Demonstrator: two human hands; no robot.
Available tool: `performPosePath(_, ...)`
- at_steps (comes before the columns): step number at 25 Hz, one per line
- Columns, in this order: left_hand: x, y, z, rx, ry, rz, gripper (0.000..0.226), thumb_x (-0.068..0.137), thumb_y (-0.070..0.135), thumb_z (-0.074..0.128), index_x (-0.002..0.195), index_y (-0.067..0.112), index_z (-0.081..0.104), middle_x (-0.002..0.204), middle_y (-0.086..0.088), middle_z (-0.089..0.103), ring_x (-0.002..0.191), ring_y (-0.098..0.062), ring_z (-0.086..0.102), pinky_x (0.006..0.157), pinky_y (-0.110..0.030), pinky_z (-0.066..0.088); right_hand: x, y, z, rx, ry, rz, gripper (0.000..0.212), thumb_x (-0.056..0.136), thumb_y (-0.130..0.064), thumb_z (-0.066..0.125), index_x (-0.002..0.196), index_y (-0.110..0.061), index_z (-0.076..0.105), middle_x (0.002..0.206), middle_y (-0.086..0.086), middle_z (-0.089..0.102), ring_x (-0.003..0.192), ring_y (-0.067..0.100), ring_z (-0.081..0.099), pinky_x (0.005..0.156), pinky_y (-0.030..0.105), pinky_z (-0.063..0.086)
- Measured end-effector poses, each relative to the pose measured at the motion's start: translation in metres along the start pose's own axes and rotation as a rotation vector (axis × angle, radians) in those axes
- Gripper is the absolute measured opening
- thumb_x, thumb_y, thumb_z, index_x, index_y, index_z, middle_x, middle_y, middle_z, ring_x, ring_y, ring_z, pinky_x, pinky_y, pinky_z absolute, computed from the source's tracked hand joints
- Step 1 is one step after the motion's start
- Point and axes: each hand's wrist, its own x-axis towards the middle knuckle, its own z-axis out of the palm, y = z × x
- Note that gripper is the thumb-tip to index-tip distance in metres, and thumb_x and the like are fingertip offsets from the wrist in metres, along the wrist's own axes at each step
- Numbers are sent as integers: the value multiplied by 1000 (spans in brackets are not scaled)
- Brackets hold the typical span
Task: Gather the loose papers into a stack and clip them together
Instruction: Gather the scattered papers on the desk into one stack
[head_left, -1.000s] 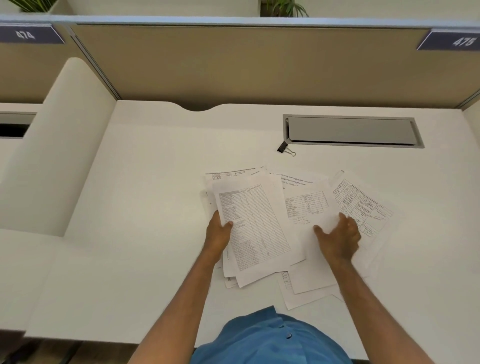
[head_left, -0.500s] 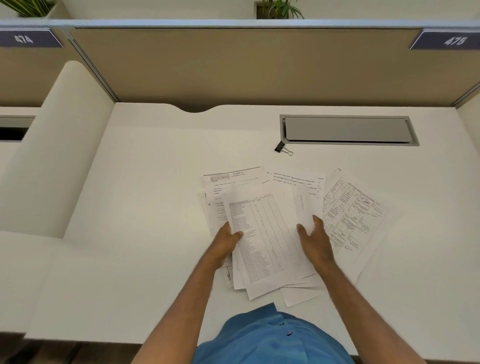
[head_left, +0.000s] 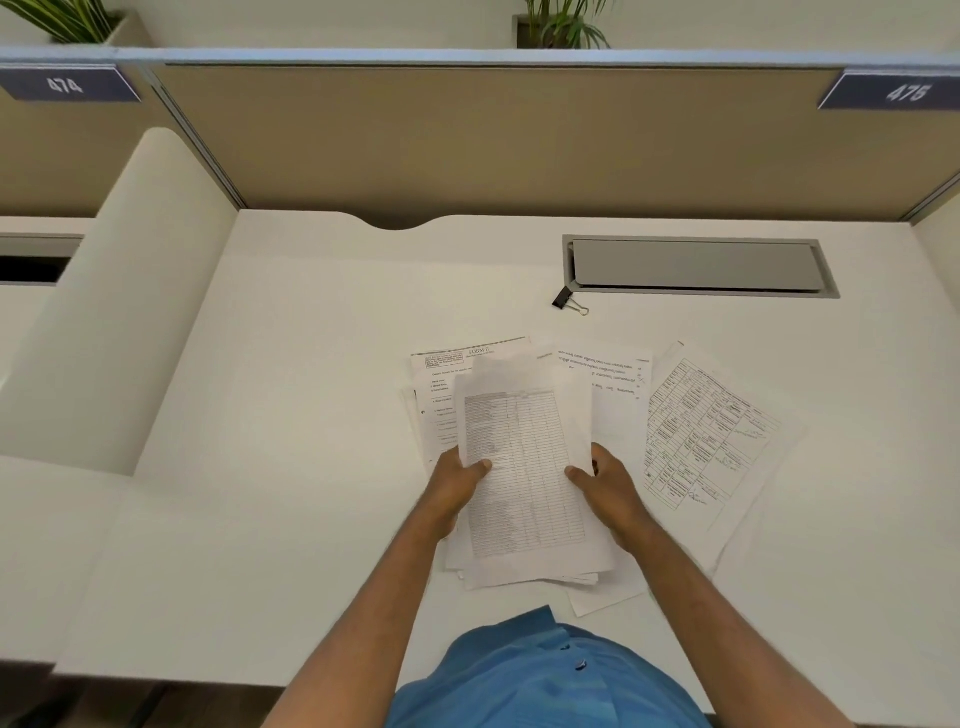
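Observation:
A bundle of printed papers (head_left: 524, 467) with a table sheet on top is lifted slightly off the white desk (head_left: 291, 415). My left hand (head_left: 457, 480) grips its left edge and my right hand (head_left: 605, 480) grips its right edge, thumbs on top. Under and around it lie loose sheets: a form page (head_left: 441, 374) at the left, a text page (head_left: 608, 374) behind, and a hand-filled table sheet (head_left: 701, 436) at the right. A black binder clip (head_left: 566, 300) lies on the desk beyond the papers, untouched.
A grey cable flap (head_left: 696, 265) is set into the desk right behind the clip. A beige partition (head_left: 467, 140) closes the back. A white side panel (head_left: 119, 291) rises at the left. My blue shirt (head_left: 540, 675) fills the bottom edge.
My right hand slid left off the right-hand sheets and took the bundle's right edge. Several sheets were drawn under the table sheet, and the bundle now sits squarer between both hands.

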Motion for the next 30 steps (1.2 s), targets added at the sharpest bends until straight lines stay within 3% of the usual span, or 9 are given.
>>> performPosePath(2,-5,7,-2,-82,-6,20,38,101,10,62,138,14,60,124,2,72,112,-14,68,87,-25,55,1,0,-1,-44,150,-77,37,89,-23,75,124,-25,62,127,-1,64,114,16,62,90,28,53)
performPosePath(3,-7,10,-5,-111,-16,31,36,100,10,63,136,15,62,121,4,73,111,-13,68,86,-23,54,2,0,-4,-75,221,-107,50,84,-29,80,129,-27,59,132,-5,56,118,15,56,97,33,50)
performPosePath(6,-11,20,-12,-161,-52,91,33,96,13,70,129,18,67,122,0,76,118,-20,69,96,-31,55,-6,-16,-16,-19,271,-147,82,80,-35,85,147,-28,40,140,-11,41,126,11,44,102,38,43)
performPosePath(9,-18,36,-12,-215,-22,169,39,92,19,75,131,15,67,124,-3,76,118,-25,70,103,-45,55,-14,-41,-25,100,123,-214,59,83,-33,82,135,-27,53,130,-4,66,114,17,67,90,37,57)
performPosePath(11,-25,53,-8,-281,16,234,40,91,22,76,129,14,67,122,-6,76,116,-28,71,100,-48,57,-22,-58,-23,115,71,-277,41,90,-28,76,128,-25,61,120,-5,72,109,15,71,86,33,60)
performPosePath(15,-42,90,0,-374,48,374,37,92,17,76,127,9,68,119,-13,76,111,-31,74,94,-50,60,-42,-89,-14,170,88,-406,33,97,-20,67,128,-27,60,116,-9,72,103,5,71,85,30,61)
performPosePath(20,-60,122,-13,-298,11,539,28,90,14,75,116,24,72,110,3,78,104,-20,72,90,-39,61,-53,-103,-29,200,227,-548,29,95,-10,68,123,-19,63,121,2,72,111,18,69,93,30,57)
performPosePath(26,-52,75,-6,-149,-76,410,40,83,7,83,119,22,73,119,-5,77,116,-25,70,100,-45,57,-51,-65,-13,240,192,-345,40,94,-2,66,127,-21,55,112,-8,68,110,17,66,80,18,55)
performPosePath(30,-48,54,5,-196,-5,350,40,84,8,82,115,31,73,117,2,78,114,-17,70,100,-36,57,-46,-50,-3,180,186,-293,36,97,-8,64,129,-23,56,116,-4,68,112,18,64,95,33,54)
